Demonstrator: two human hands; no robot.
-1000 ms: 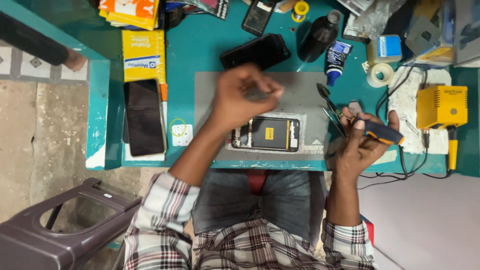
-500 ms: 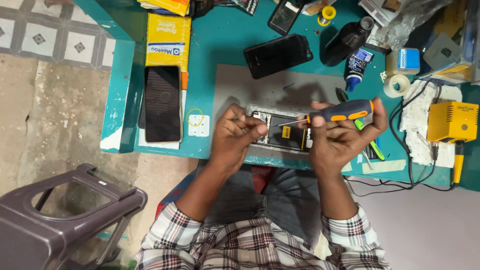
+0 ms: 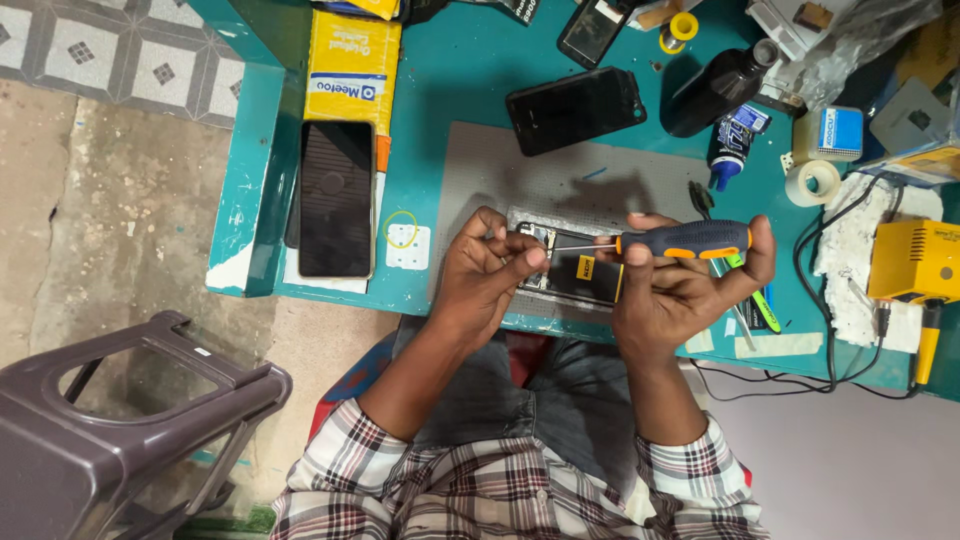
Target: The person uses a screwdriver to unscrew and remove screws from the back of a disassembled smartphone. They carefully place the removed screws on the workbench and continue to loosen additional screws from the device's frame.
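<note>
1. Right hand (image 3: 680,290): closed around the black-and-orange handle of a screwdriver (image 3: 680,240), held level above the bench, shaft pointing towards the left hand.
2. Left hand (image 3: 490,270): fingers curled in, fingertips pinched together at the tip of the screwdriver shaft. Whether a screw or bit sits between them cannot be told; too small.
3. Opened phone (image 3: 575,270): lies back-off directly under both hands, on the near edge of the grey work mat (image 3: 500,170). Black inner panel and a small yellow label visible between the hands.
4. Mat rests on a teal workbench (image 3: 450,80); a dark phone (image 3: 575,108) lies face down at the mat's far edge.
5. Right of the hands: tweezers and a green-handled tool (image 3: 755,295) on the bench, partly under the right hand.
6. Further right: yellow box-shaped device (image 3: 915,260) with black cables, roll of tape (image 3: 812,182), blue-capped small bottle (image 3: 730,140), black bottle (image 3: 715,90).
7. Left of the mat: large black phone (image 3: 335,198) lying flat, partly over a yellow box (image 3: 352,65).
8. Floor, lower left: grey plastic stool (image 3: 110,420). Person wears a checked shirt.
</note>
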